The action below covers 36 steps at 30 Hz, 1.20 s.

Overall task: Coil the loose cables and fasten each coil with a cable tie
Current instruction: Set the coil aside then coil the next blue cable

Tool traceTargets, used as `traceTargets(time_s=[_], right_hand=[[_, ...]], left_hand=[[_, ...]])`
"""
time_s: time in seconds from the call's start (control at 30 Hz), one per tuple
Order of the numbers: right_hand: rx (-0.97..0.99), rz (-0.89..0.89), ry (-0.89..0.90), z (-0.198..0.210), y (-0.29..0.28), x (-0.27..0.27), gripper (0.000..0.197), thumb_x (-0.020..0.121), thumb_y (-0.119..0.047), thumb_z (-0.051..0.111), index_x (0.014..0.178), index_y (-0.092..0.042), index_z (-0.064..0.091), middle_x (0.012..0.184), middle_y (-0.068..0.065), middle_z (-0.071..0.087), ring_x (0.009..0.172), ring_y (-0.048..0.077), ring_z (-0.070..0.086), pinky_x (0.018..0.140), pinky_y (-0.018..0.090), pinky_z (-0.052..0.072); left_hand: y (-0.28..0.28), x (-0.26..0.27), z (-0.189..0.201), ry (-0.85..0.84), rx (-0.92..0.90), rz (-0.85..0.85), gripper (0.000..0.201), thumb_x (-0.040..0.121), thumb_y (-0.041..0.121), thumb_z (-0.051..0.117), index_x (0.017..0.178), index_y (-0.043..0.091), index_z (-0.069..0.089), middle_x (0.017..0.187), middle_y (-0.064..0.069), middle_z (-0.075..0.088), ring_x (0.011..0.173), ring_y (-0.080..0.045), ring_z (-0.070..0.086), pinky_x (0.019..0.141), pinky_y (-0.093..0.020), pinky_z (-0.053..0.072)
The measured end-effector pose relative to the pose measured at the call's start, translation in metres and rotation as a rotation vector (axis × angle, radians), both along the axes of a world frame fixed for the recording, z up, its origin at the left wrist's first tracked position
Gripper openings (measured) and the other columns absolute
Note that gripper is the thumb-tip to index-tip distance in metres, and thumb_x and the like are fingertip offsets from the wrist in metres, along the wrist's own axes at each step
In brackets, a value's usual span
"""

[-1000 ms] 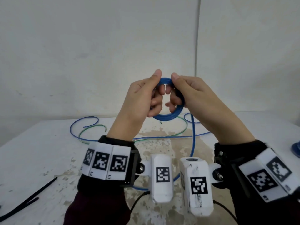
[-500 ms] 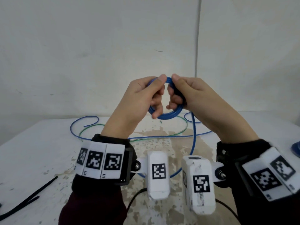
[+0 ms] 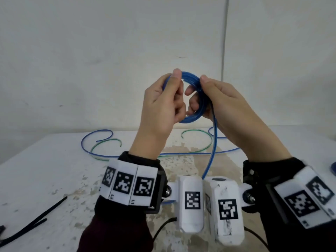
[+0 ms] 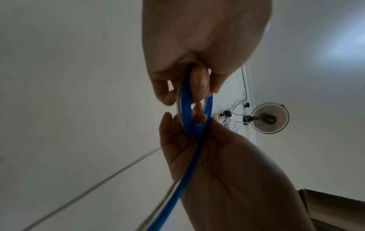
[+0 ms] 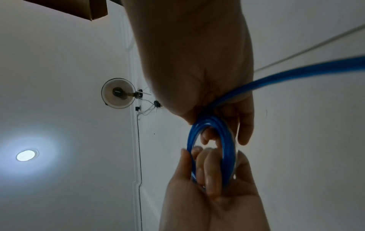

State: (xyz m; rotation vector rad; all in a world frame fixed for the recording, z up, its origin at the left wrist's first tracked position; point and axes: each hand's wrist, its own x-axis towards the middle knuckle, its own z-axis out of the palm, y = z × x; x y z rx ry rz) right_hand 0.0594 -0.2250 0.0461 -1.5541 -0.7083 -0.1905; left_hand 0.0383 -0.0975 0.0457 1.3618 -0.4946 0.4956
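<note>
A blue cable coil (image 3: 191, 119) of several small loops is held up in the air over the table, gripped from both sides. My left hand (image 3: 177, 82) pinches its left and top part, thumb on the rim and fingers through the ring. My right hand (image 3: 200, 88) grips the right side, thumb on top. In the left wrist view the coil (image 4: 187, 112) sits between both hands. In the right wrist view the coil (image 5: 225, 140) shows the same grip. The loose tail (image 3: 212, 148) hangs from my right hand down to the table.
A long blue cable (image 3: 87, 142) and a green cable (image 3: 101, 144) lie loose across the far part of the white table (image 3: 45, 179). Black cable ties (image 3: 36, 220) lie at the near left. A blue object (image 3: 333, 168) peeks in at the right edge.
Both hands have risen a little with the coil. My left thumb has moved onto the top of the ring and the coil has turned in the hands.
</note>
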Motion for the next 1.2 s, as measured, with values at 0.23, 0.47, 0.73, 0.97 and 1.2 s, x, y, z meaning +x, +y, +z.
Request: traceTargets(time_s=[0.23, 0.47, 0.73, 0.97, 1.2], right_hand=[[-0.134, 0.099, 0.034, -0.001, -0.013, 0.001, 0.038, 0.104, -0.026, 0.029, 0.081, -0.01, 0.054, 0.057, -0.003, 0.045, 0.062, 0.014, 0.053, 0.076, 0.033, 0.047], [-0.035, 0.116, 0.035, 0.005, -0.015, -0.002, 0.039, 0.104, -0.027, 0.028, 0.083, -0.01, 0.055, 0.056, -0.004, 0.05, 0.064, 0.014, 0.056, 0.078, 0.03, 0.052], [-0.054, 0.115, 0.019, 0.004, -0.016, -0.003, 0.039, 0.104, -0.029, 0.03, 0.084, -0.011, 0.059, 0.06, 0.0, 0.056, 0.07, 0.017, 0.058, 0.083, 0.034, 0.054], [-0.127, 0.152, 0.038, 0.003, -0.017, -0.003, 0.037, 0.104, -0.029, 0.031, 0.078, -0.013, 0.051, 0.055, -0.007, 0.04, 0.061, 0.013, 0.05, 0.076, 0.033, 0.048], [-0.028, 0.198, 0.086, 0.009, -0.023, -0.009, 0.038, 0.103, -0.029, 0.03, 0.079, -0.011, 0.052, 0.058, -0.002, 0.045, 0.065, 0.015, 0.052, 0.071, 0.025, 0.051]], left_hand=[[0.019, -0.003, 0.002, 0.158, 0.276, -0.151, 0.04, 0.1, 0.028, 0.039, 0.064, 0.009, 0.04, 0.049, -0.001, 0.028, 0.035, -0.018, 0.037, 0.044, -0.021, 0.035], [0.018, -0.003, 0.005, 0.063, 0.161, -0.162, 0.038, 0.102, 0.027, 0.035, 0.068, 0.009, 0.04, 0.053, -0.002, 0.028, 0.038, -0.016, 0.035, 0.046, -0.022, 0.031], [0.019, -0.008, 0.006, -0.012, 0.252, -0.06, 0.038, 0.104, 0.024, 0.031, 0.071, 0.008, 0.042, 0.058, -0.001, 0.025, 0.041, -0.012, 0.028, 0.05, -0.025, 0.02], [0.019, -0.009, 0.005, 0.09, 0.363, -0.147, 0.037, 0.101, 0.026, 0.036, 0.068, 0.009, 0.039, 0.054, -0.001, 0.024, 0.037, -0.016, 0.033, 0.044, -0.019, 0.03], [0.016, -0.011, 0.008, 0.039, 0.24, -0.194, 0.038, 0.102, 0.026, 0.034, 0.067, 0.011, 0.039, 0.054, 0.001, 0.025, 0.036, -0.015, 0.036, 0.046, -0.022, 0.03]])
